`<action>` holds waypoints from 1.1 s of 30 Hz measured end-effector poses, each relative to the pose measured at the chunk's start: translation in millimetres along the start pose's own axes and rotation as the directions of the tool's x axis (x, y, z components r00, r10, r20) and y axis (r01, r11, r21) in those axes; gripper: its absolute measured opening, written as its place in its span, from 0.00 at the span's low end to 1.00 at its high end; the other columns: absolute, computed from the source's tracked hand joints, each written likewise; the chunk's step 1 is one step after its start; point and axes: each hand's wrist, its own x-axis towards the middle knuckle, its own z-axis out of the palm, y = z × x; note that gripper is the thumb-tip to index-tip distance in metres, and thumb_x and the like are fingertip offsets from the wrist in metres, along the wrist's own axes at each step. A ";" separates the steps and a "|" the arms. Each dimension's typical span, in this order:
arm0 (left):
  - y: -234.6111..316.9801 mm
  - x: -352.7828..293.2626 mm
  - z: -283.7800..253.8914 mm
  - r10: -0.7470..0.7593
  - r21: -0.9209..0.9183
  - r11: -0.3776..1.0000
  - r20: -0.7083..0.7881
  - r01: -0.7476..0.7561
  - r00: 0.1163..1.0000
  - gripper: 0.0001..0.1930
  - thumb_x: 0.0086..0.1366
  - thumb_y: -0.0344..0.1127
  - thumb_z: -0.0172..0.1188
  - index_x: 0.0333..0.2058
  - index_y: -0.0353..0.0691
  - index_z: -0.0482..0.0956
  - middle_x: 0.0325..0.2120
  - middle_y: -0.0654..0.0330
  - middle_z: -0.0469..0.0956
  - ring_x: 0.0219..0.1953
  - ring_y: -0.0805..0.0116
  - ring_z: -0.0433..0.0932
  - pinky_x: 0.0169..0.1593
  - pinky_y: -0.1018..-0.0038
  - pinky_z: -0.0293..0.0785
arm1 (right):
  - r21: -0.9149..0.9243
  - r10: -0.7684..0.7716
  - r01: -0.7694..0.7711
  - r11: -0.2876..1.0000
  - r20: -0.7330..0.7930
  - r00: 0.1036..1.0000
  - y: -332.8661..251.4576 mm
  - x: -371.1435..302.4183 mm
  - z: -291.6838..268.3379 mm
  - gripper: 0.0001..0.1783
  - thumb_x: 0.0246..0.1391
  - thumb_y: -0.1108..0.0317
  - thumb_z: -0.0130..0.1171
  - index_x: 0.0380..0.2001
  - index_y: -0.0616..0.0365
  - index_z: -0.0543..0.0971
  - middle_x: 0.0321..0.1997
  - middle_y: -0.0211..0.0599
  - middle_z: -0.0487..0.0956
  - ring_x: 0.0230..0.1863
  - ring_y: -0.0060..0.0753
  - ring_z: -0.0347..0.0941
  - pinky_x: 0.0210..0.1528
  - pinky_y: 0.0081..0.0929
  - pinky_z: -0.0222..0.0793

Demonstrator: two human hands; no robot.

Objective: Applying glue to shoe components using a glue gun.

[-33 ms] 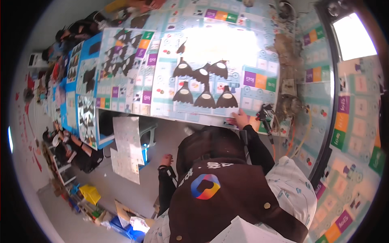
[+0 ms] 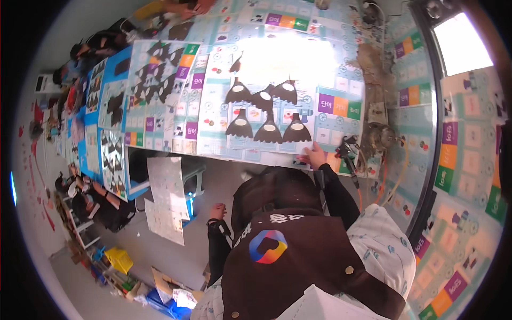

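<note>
Flat on the table's near edge, my right hand point(image 2: 314, 155) rests with its fingers stretched leftward over the border of a printed sheet point(image 2: 213, 141). No object shows in it. On that sheet lie several dark flared pieces with scalloped lower edges and pale ovals, such as one dark piece point(image 2: 296, 133) just beyond my fingers. A smaller dark piece point(image 2: 236, 65) lies farther back. My left hand point(image 2: 217, 211) hangs low beside my body, away from the table, its fingers curled in with nothing seen in them.
A black spray gun point(image 2: 349, 149) with an orange hose lies right of my right hand. More dark pieces cover another sheet point(image 2: 129, 106) on the left. A grey panel point(image 2: 165, 200) stands below the table. Another person's hands point(image 2: 200, 7) show at the far edge.
</note>
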 end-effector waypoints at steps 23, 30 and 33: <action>-32.3 17.8 -39.3 -0.061 -0.125 0.990 -0.002 0.060 0.998 0.13 0.62 0.41 0.58 0.41 0.40 0.79 0.27 0.58 0.81 0.25 0.70 0.80 0.27 0.73 0.75 | -0.017 -0.253 0.253 0.967 -0.047 0.966 29.9 6.7 -59.9 0.31 0.52 0.64 0.65 0.57 0.60 0.67 0.39 0.37 0.79 0.32 0.34 0.76 0.37 0.36 0.75; -9.3 16.3 -67.0 0.222 0.223 0.952 -0.026 -0.211 0.975 0.19 0.61 0.48 0.52 0.40 0.41 0.82 0.27 0.56 0.82 0.26 0.61 0.82 0.37 0.66 0.77 | 0.021 -0.289 0.288 0.957 0.093 0.953 36.1 -31.0 -66.3 0.27 0.60 0.74 0.54 0.61 0.59 0.62 0.40 0.34 0.78 0.35 0.26 0.77 0.24 0.20 0.69; 10.0 8.8 -69.3 0.208 0.171 0.961 0.058 -0.215 0.976 0.21 0.60 0.51 0.54 0.42 0.41 0.81 0.31 0.53 0.83 0.32 0.58 0.82 0.41 0.65 0.76 | 0.021 -0.295 0.294 0.956 0.089 0.951 27.3 -47.3 -54.4 0.27 0.60 0.73 0.55 0.61 0.58 0.63 0.37 0.30 0.78 0.30 0.23 0.76 0.22 0.18 0.66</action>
